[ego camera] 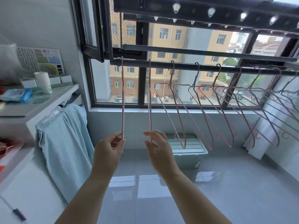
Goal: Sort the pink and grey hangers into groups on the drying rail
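Note:
A dark drying rail (186, 65) runs across the window. At its left end hang two pink hangers seen edge-on. My left hand (108, 152) pinches the bottom of the leftmost pink hanger (122, 101). My right hand (159, 151) holds the bottom of the second pink hanger (150, 101) between thumb and fingers. Further right along the rail hang several more pink hangers (179, 120), and grey hangers (278, 109) bunch at the far right.
A white counter (38, 104) with a cup, packets and boxes stands at the left, with a light blue towel (64, 139) draped below it. A pale green lidded box (186, 147) sits on the glossy tiled floor under the window. An overhead rack (210, 10) hangs above.

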A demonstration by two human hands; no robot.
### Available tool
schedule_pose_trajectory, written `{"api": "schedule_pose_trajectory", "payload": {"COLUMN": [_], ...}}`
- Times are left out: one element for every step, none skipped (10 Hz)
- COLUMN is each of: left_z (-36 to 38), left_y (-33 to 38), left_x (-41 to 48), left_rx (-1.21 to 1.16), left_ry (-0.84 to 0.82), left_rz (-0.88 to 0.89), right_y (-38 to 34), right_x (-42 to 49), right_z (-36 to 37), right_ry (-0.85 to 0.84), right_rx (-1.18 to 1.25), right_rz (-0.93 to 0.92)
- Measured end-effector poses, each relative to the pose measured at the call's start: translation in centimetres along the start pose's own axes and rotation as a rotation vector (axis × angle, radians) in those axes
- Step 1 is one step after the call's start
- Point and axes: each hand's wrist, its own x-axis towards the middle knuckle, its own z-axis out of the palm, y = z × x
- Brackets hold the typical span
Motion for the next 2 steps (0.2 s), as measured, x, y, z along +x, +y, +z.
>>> {"api": "schedule_pose_trajectory", "payload": {"left_z": [-0.1, -0.7], "left_y": [0.2, 0.4], "left_x": [-0.5, -0.8], "left_rx": [-0.017, -0.127], "left_ry": [-0.02, -0.05], "left_rz": [-0.012, -0.046], "right_y": [0.4, 1.4], "right_x": [-2.1, -5.4], "right_z": [-1.3, -3.6], "right_ry": [-0.023, -0.077], "right_rx": [-0.038, -0.005], "right_rz": [-0.049, -0.038]}}
